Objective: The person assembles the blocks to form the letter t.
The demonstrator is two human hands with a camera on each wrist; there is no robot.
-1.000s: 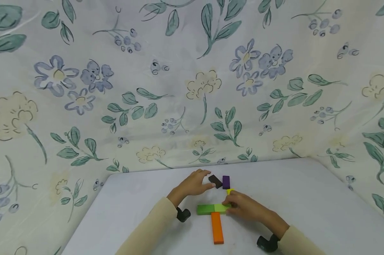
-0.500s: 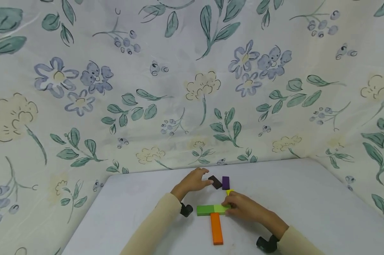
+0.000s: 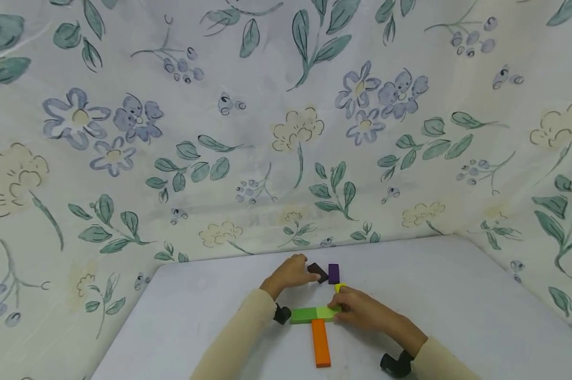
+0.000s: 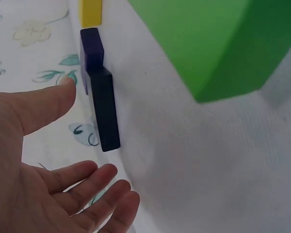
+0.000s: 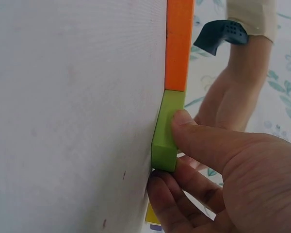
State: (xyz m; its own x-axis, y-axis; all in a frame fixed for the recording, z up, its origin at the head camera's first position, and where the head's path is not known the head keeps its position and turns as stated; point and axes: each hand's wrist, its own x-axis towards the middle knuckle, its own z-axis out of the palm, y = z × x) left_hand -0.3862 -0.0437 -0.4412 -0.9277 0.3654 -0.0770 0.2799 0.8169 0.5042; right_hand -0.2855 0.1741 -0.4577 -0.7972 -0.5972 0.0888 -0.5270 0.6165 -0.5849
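Observation:
My right hand (image 3: pixel 362 310) pinches the light green block (image 5: pixel 166 121) at its right end, thumb on one side and fingers on the other. That block lies end to end with a darker green block (image 3: pixel 303 315). Below their joint an orange block (image 3: pixel 321 344) points toward me, forming a T. My left hand (image 3: pixel 288 276) reaches over the back of the table, beside a black block (image 4: pixel 105 111). Its thumb and fingers are spread apart around that block's near side, with nothing between them in the left wrist view.
A purple block (image 3: pixel 334 273) stands against the black one. Just behind my right fingers a yellow block (image 3: pixel 340 287) is partly hidden. The white table (image 3: pixel 195 316) ends at the back against a flower-patterned cloth (image 3: pixel 266 132). Both wrists wear dark cameras.
My left hand has shifted slightly to the right and its thumb has come nearer the black block. The right hand keeps its pinch on the light green block. The head view has tilted slightly.

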